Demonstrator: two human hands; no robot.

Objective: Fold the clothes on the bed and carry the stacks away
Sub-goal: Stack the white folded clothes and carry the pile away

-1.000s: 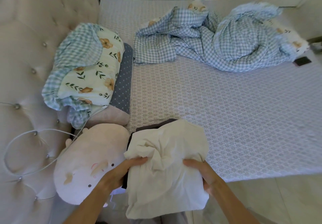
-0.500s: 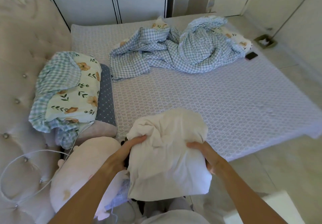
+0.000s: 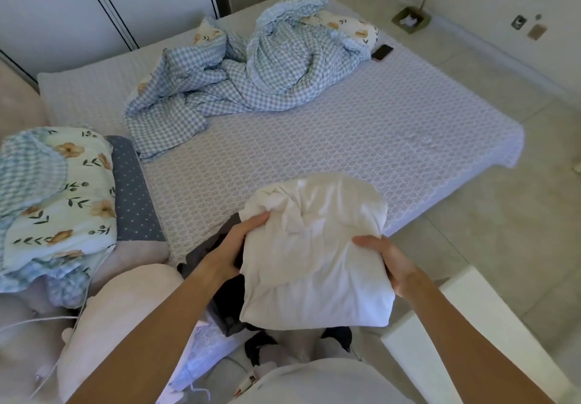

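Observation:
A stack of folded clothes (image 3: 314,259), cream garment on top and dark garments (image 3: 226,306) beneath, is held up off the near corner of the bed (image 3: 345,139). My left hand (image 3: 239,246) grips its left side, thumb on top of the cream cloth. Along the stack's right edge my right hand (image 3: 390,262) holds on, fingers curled under it. The undersides of both hands are hidden by the cloth.
A crumpled blue checked duvet (image 3: 251,67) lies at the far side of the bed, a phone (image 3: 382,52) beside it. Floral and grey pillows (image 3: 72,189) and a pink plush (image 3: 125,325) sit at left. A white block (image 3: 465,334) stands on the tiled floor at right.
Both hands have lifted the stack off the bed corner and drawn it toward me. My view has risen and turned right, showing more floor.

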